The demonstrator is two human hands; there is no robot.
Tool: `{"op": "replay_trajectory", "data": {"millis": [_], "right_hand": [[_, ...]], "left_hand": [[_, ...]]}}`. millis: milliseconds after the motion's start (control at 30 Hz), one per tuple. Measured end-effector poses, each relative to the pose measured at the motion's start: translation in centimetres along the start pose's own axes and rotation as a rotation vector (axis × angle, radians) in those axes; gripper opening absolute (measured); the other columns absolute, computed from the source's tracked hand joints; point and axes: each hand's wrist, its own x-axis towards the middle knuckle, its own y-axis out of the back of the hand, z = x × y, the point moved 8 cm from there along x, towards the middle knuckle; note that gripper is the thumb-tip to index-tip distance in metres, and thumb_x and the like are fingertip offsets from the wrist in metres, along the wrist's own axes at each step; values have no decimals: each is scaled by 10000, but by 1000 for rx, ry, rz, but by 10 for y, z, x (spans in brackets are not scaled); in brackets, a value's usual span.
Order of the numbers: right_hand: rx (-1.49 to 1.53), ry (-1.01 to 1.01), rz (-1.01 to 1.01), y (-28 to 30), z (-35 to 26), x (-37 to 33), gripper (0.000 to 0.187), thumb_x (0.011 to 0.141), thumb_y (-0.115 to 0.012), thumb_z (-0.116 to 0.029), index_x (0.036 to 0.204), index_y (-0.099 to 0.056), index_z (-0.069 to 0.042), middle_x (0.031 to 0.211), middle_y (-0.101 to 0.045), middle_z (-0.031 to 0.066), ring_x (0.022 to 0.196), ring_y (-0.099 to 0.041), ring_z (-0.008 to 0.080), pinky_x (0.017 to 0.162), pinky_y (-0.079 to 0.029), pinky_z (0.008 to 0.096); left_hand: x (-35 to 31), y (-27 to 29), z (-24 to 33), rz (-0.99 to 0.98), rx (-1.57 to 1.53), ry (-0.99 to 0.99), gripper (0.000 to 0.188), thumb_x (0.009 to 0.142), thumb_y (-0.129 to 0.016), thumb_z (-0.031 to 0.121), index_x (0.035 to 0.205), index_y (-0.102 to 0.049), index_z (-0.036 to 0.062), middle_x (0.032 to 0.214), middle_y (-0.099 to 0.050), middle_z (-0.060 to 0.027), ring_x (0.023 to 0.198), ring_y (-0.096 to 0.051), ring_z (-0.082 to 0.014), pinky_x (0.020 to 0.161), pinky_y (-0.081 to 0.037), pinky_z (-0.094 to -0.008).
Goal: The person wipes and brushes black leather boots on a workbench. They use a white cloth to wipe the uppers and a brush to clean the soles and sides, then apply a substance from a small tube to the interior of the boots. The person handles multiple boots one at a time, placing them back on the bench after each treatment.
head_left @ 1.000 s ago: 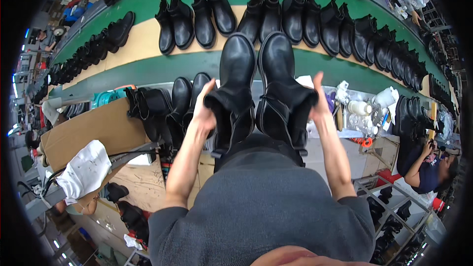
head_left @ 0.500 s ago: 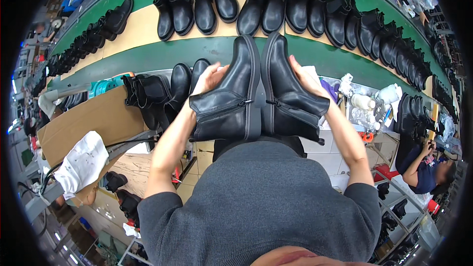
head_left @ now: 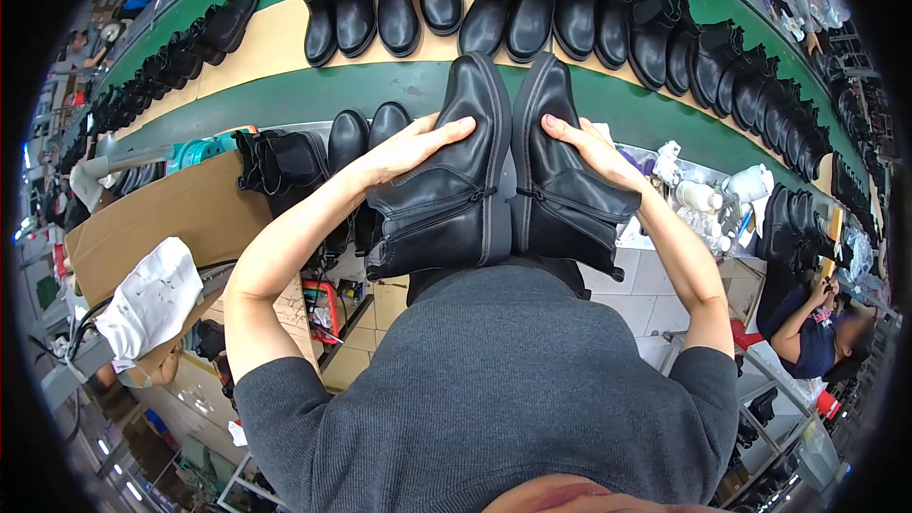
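Two black leather ankle boots with side zips are held up side by side before me, toes pointing away and soles turned toward each other. My left hand [head_left: 418, 145] grips the left boot [head_left: 437, 218], its thumb lying across the upper near the toe and the other fingers hidden beneath. Around the right boot [head_left: 570, 218], my right hand [head_left: 594, 150] is closed, thumb on the upper and fingers partly out of sight. Both zips look done up, with their pulls near the soles.
Beyond the boots, a green conveyor [head_left: 399, 85] carries a long row of black boots [head_left: 484, 5]. More boots [head_left: 285, 166] and a cardboard sheet [head_left: 171, 237] are at left, with a white cloth [head_left: 152, 299]. White bottles [head_left: 698, 195] stand at right; another person [head_left: 807, 328] sits beyond.
My left hand has shifted inward, its thumb now over the left boot's upper. My right thumb has also come onto its boot. The boots have tilted slightly.
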Motion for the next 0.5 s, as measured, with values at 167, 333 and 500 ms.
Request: {"op": "replay_trajectory", "data": {"millis": [167,333,500], "right_hand": [[126,155,-79,-1,22,23,651,831,-674,-482,1120,-578,94,957,-664,146,850,-643,173,742,-505,284],[303,111,-221,-9,15,19,636,846,-660,-486,1161,-550,56,972,-653,136,852,-652,187,753,-530,302],[986,-55,-814,-60,-7,-3,937,763,-552,-705,1346,-400,13,1108,-574,269,960,-634,410,830,-538,493]], "left_hand": [[7,-7,2,-16,-22,-159,539,938,-576,397,1268,-505,-24,1126,-612,-47,986,-591,-102,883,-469,-242],[24,5,-11,-15,-29,-192,525,930,-590,380,1256,-513,-24,1136,-609,-57,1016,-579,-114,899,-461,-262],[37,18,-57,-383,-975,-266,496,951,-556,320,1301,-486,-23,1196,-596,-88,1093,-568,-166,953,-459,-306]]}}
